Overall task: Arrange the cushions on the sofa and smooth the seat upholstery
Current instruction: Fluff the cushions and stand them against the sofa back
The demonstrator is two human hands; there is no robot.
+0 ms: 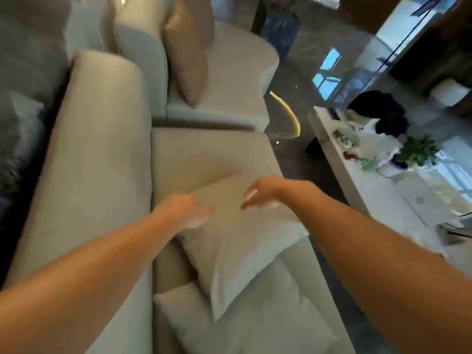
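Observation:
A beige sofa runs up the frame, its seat (204, 149) beside a long backrest (102, 162). One beige cushion (242, 238) lies flat and skewed on the seat. A second beige cushion (255, 315) lies below it, partly under it. My left hand (184, 210) hovers over the upper cushion's left edge, fingers apart, holding nothing. My right hand (258, 192) hangs over its top right part, fingers loosely spread, also holding nothing. A brown cushion (189, 52) leans upright against the back of the far sofa section (229, 85). The picture is motion-blurred.
A white low table (383, 200) stands to the right with a green plant (416, 152), white items and a dark object on it. Glossy dark floor (306, 80) separates sofa and table. A grey surface (25, 60) lies behind the backrest at left.

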